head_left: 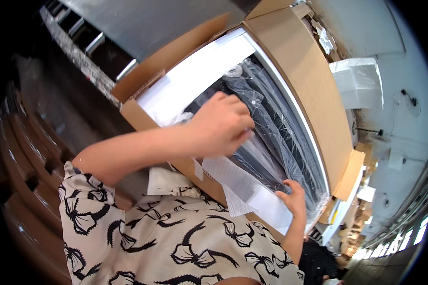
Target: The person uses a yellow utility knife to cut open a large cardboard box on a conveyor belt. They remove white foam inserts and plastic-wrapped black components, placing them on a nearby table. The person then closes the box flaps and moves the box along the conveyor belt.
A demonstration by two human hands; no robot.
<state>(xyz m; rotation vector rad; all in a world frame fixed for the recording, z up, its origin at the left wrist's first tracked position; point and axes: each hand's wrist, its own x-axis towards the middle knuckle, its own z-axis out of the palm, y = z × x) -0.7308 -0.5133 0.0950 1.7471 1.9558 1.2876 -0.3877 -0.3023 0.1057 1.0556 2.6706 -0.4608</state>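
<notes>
Over an open cardboard box, my left hand is closed, its fingertips pinched; whatever lies between them is too small and blurred to name. Under and beside it are long dark parts wrapped in clear plastic, packed lengthwise inside white foam. My right hand is at the near right end of the packing, thumb and forefinger apart, fingertips touching the plastic wrapping. A printed paper sheet hangs over the box's near edge, between my hands.
A grey metal surface lies beyond the box, with a roller conveyor at the far left. Brown glossy slats run along the left. White wrapped foam and more cartons stand along the right.
</notes>
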